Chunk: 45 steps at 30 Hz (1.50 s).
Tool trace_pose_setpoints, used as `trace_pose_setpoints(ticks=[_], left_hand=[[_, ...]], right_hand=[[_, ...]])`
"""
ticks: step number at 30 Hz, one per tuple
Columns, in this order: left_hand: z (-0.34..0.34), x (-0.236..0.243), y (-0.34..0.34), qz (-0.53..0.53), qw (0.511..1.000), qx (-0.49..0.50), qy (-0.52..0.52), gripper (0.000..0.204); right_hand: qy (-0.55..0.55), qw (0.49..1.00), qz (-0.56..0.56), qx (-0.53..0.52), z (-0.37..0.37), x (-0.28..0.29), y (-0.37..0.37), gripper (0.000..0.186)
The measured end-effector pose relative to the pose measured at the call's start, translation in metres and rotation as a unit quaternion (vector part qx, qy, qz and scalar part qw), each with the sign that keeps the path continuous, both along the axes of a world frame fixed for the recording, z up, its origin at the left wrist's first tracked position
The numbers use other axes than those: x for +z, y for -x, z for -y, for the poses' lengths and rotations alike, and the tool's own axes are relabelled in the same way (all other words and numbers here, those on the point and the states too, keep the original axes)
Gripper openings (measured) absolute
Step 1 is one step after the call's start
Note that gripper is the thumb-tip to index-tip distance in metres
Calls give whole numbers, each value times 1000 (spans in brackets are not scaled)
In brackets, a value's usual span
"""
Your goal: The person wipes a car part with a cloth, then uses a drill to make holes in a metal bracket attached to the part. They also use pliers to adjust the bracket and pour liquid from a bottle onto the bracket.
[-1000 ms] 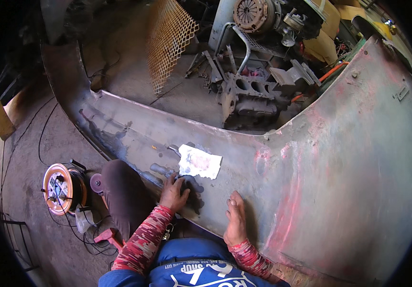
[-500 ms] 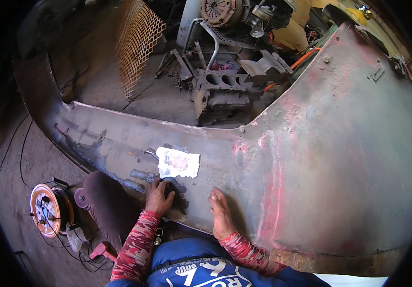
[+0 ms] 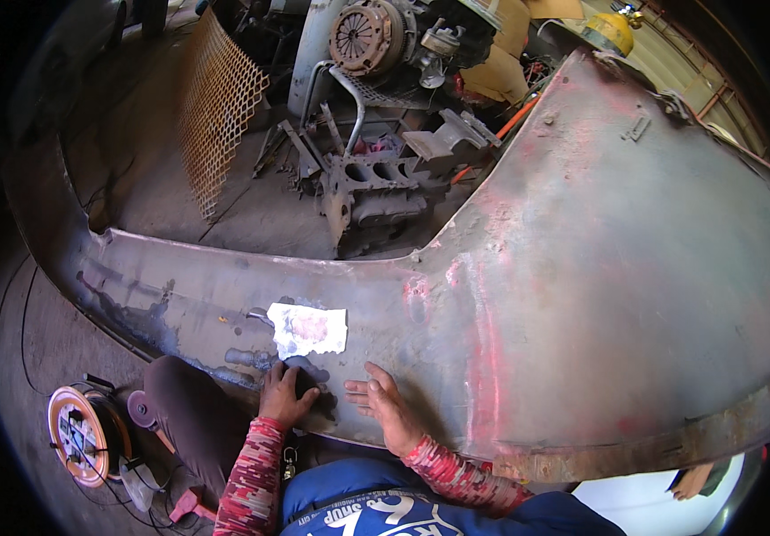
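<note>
Partly hidden beneath left hand (image 3: 285,396), grip unclear, dark patch (image 3: 313,372) on metal panel (image 3: 635,277); right hand (image 3: 387,413) apart, unclenched.

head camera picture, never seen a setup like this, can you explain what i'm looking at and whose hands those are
There is no robot here: the bare hands belong to the person wearing the fisheye camera, which looks down from their head and bends straight edges. A large curved metal panel spans the view. On it lie a rough-edged white sheet and dark patches. The left hand rests at a dark patch below the sheet; whether it holds anything is unclear. The right hand is open and empty, at or just above the panel. An orange-rimmed reel stands at lower left.
</note>
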<state>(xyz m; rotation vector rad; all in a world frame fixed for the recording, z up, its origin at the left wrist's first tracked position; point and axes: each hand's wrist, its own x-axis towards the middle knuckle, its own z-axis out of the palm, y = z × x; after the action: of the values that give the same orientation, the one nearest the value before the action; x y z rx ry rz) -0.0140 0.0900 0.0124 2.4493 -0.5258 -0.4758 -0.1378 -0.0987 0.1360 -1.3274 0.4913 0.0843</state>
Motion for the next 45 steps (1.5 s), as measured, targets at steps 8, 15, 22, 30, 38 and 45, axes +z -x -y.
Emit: trace_pose_setpoints(ticks=[8, 15, 22, 30, 38, 45], left_hand=[[0, -4, 12, 13, 999, -39, 7, 95], [3, 11, 14, -59, 998, -15, -32, 100], [6, 12, 19, -62, 996, -23, -61, 106], [7, 20, 15, -75, 995, -11, -71, 107], [6, 25, 11, -100, 993, -20, -58, 111], [4, 22, 8, -107, 992, -33, -56, 111]], right_hand=[[-205, 943, 29, 260, 23, 29, 53, 78], [-173, 970, -44, 166, 70, 70, 131, 73], [-6, 1000, -21, 14, 40, 44, 122, 72], [126, 988, 51, -72, 35, 58, 106, 71], [377, 870, 195, -253, 128, 143, 138, 69], [575, 685, 262, -363, 222, 248, 184, 68]])
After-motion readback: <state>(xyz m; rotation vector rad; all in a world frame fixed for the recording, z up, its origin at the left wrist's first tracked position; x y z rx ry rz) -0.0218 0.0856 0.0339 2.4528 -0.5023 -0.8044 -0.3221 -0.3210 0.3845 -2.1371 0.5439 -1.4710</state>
